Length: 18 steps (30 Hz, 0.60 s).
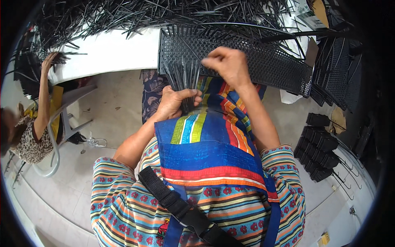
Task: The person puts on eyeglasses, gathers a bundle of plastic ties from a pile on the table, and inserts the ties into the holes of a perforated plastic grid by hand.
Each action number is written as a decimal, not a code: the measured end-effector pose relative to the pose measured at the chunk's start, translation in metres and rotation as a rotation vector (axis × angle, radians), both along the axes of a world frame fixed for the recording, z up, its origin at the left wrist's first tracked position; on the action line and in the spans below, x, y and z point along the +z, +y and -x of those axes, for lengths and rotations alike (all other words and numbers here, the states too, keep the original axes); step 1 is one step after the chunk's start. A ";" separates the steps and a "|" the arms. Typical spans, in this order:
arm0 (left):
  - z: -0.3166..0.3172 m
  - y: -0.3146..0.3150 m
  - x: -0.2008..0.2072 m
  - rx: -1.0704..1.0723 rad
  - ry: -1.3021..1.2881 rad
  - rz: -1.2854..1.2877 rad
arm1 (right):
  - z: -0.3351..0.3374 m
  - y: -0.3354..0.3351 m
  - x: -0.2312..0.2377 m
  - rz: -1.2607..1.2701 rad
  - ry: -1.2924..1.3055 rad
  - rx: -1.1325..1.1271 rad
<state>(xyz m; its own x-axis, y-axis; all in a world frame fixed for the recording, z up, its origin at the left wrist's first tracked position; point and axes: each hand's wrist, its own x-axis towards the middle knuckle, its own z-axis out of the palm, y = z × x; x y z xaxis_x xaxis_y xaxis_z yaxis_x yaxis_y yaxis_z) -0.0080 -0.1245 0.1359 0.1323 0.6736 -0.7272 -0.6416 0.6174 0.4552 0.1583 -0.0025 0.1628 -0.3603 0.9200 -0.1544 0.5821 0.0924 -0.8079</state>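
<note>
My left hand [176, 100] is closed round the lower end of a bundle of thin black strips [184, 76], held upright in front of the apron. The strips fan out at the top. My right hand [228, 66] is up beside the bundle, thumb and forefinger pinched and slightly blurred. A single thin black strip [190, 47] slants up and left from those fingertips. Behind both hands lies a black perforated tray [263, 68] with a raised toothed edge, at the table's near side.
A heap of black strips [135, 14] covers the far side of the white table [111, 51]. At left, a co-worker's hand [50, 61] holds more strips, near a chair [61, 119]. To the right are stacked black perforated panels [331, 70] and black boxes [316, 152] with wire hooks.
</note>
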 end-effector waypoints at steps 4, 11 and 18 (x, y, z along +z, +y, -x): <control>0.001 0.002 0.009 -0.024 -0.053 -0.056 | 0.012 -0.012 -0.019 0.366 0.354 0.011; 0.019 -0.004 -0.004 0.105 -0.001 0.022 | 0.023 -0.005 -0.014 0.271 0.696 -0.235; 0.008 -0.018 0.001 0.137 0.091 -0.045 | 0.055 0.017 0.012 -0.320 0.701 -0.209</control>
